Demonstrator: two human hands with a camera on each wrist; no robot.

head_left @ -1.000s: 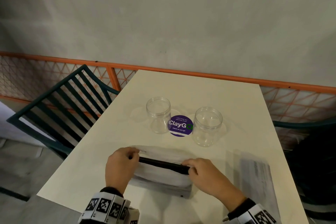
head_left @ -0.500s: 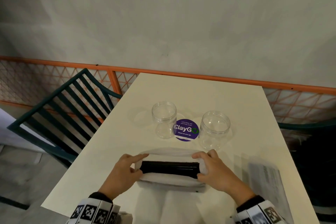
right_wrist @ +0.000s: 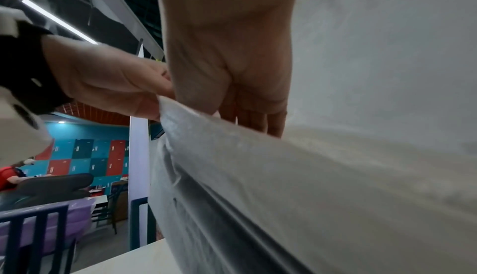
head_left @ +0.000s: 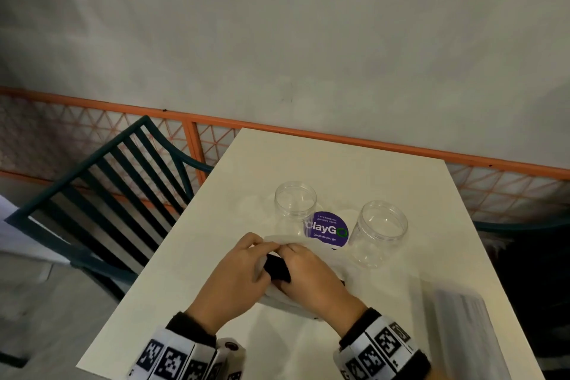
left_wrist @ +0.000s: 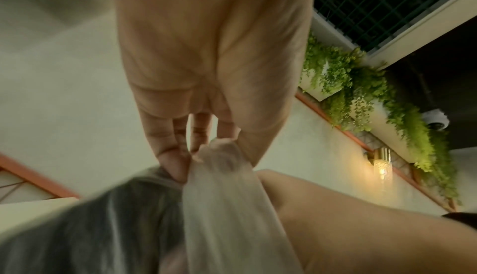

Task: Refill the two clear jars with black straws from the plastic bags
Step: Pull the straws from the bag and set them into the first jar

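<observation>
Two clear jars stand open and without straws mid-table, the left jar (head_left: pixel 295 207) and the right jar (head_left: pixel 380 231). In front of them both hands hold a translucent plastic bag (head_left: pixel 308 245) of black straws (head_left: pixel 278 267) above the table. My left hand (head_left: pixel 243 268) pinches the bag's end (left_wrist: pixel 219 152) between thumb and fingertips. My right hand (head_left: pixel 303 271) pinches the same end (right_wrist: pixel 180 111) right beside it. The two hands touch. The bag's body is mostly hidden under them.
A purple round ClayGo sticker (head_left: pixel 328 230) lies between the jars on the white table (head_left: pixel 339 163). A second bag (head_left: pixel 462 327) lies blurred at the right front. A dark green slatted chair (head_left: pixel 101 194) stands left, an orange railing (head_left: pixel 308 133) behind.
The hands came together from the bag's two ends to one end. The straw bundle, held level before, now shows only as a short dark stub between the hands.
</observation>
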